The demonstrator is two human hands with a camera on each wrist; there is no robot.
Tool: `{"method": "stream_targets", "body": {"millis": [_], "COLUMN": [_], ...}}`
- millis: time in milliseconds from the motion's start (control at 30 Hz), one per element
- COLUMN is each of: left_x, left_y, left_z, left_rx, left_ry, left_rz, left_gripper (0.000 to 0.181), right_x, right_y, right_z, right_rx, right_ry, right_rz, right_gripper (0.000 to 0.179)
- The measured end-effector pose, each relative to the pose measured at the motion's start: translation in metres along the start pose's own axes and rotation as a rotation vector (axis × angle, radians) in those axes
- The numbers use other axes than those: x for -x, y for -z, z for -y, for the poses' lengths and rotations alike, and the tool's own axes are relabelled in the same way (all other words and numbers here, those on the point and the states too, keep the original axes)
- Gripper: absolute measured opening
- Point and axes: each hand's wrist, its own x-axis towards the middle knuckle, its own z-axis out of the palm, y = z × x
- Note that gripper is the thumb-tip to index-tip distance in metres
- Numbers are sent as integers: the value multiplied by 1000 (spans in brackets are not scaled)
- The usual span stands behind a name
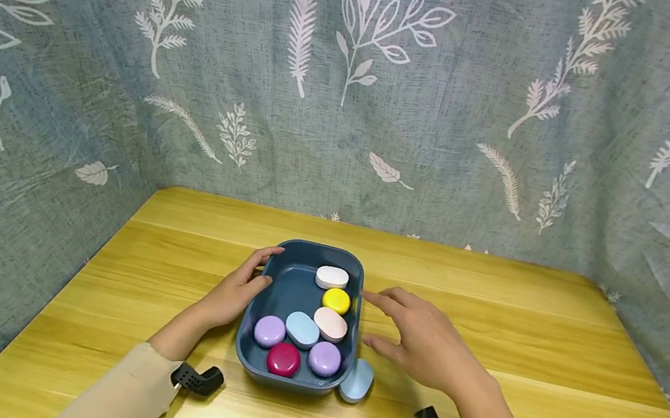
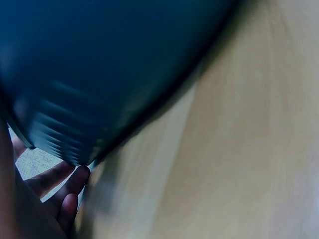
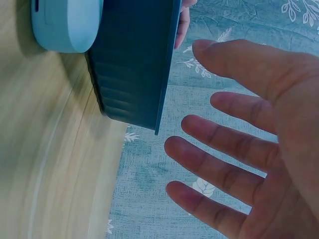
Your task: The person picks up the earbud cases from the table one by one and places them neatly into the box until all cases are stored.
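Observation:
A dark blue rectangular bin (image 1: 275,380) with rounded corners stands on the table. My left hand (image 1: 232,295) touches its left wall, fingers and thumb along the rim; in the left wrist view, fingertips (image 2: 75,181) meet the ribbed outer side. To the right, my right hand (image 1: 429,341) is spread beside the bin, holding nothing; the right wrist view shows its fingers (image 3: 219,159) apart from the wall. Inside lie smooth rounded cases: white (image 1: 332,278), yellow (image 1: 336,301), pale pink (image 1: 330,324), light blue (image 1: 302,329), dark red (image 1: 283,359) and two lilac (image 1: 269,331).
Another light blue oval case (image 1: 356,382) is outside, against the bin's lower right corner; a seam shows on it in the right wrist view. The wooden table (image 1: 546,374) is backed by a grey-green leaf-patterned cloth (image 1: 450,147).

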Motion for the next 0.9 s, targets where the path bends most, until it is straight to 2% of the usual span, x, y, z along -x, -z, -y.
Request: {"method": "stream_targets", "body": {"millis": [400,467,633,700,900], "left_x": [1,3,3,1,-1], "left_y": [1,2,2,0,0], "left_z": [4,-3,-5,2,2], "left_rx": [10,8,-2,-8,-16], "left_ry": [7,12,7,-4,-1], "left_rz": [7,18,15,2,-1], "left_gripper": [46,47,48,47,48], "right_x": [4,4,6,6,7], "right_y": [1,1,1,1,0], "right_z": [4,4,4,4,4], "right_rx": [-19,-24,-39,-40,-43], "right_ry": [-50,-58,-73,-70,-62], "right_rz": [66,78,99,102,129], "right_gripper": [55,54,51,51,50]}}
